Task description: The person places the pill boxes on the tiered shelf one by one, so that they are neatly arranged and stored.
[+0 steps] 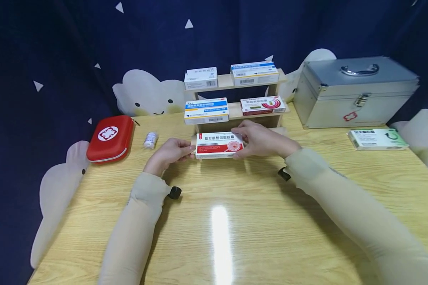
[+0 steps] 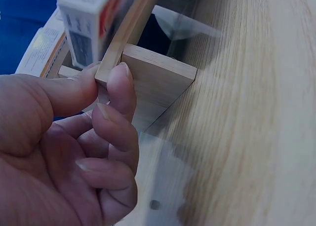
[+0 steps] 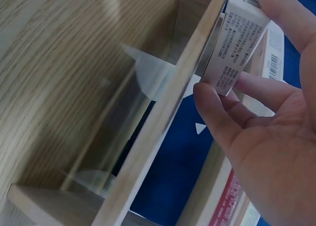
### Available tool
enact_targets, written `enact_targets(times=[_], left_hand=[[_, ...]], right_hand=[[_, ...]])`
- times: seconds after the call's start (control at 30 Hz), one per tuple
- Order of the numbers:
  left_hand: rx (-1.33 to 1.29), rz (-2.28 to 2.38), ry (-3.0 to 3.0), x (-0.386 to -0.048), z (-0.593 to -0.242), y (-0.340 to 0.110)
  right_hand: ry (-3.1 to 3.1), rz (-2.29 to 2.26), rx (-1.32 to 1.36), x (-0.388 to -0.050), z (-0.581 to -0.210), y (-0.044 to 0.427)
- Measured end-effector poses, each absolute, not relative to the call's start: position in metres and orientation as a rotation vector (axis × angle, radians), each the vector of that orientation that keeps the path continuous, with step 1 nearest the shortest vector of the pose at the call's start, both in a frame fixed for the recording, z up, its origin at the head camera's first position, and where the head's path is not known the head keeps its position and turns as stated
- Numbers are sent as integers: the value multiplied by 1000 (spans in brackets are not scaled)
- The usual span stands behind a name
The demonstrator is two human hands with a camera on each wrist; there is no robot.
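A white-and-red medicine box [image 1: 219, 145] sits at the front, lowest board of a wooden tiered shelf [image 1: 235, 112]. My right hand [image 1: 262, 139] grips the right end of this box; in the right wrist view, the thumb and fingers hold the box [image 3: 236, 47] just against the board [image 3: 148, 137]. My left hand [image 1: 171, 153] is at the left end of the same board. In the left wrist view, its thumb and index finger pinch the board's end [image 2: 116, 51], with the other fingers curled below. The box [image 2: 88, 26] stands just beyond those fingertips.
Higher tiers hold a white box [image 1: 201, 78], two blue-and-white boxes [image 1: 255, 73] and a red-and-white box [image 1: 262, 105]. Leftward lie a small white bottle [image 1: 150, 140] and a red first-aid case [image 1: 110, 138]. A silver metal case [image 1: 356, 95] and a green-white box [image 1: 378, 139] stand right.
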State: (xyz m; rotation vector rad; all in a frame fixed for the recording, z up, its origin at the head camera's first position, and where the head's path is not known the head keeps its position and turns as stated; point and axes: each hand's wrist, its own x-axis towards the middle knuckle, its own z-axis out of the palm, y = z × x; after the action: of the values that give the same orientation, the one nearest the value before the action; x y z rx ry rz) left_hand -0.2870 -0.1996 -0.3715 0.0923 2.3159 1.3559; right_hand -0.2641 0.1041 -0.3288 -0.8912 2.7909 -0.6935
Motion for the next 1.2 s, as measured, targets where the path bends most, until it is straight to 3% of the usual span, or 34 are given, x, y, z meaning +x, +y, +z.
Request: enact_targets(times=[1.2], left_hand=[[51,1362,2315,-287,-372,-198]], right_hand=[[2777,-679,-793,-279,-339,99]])
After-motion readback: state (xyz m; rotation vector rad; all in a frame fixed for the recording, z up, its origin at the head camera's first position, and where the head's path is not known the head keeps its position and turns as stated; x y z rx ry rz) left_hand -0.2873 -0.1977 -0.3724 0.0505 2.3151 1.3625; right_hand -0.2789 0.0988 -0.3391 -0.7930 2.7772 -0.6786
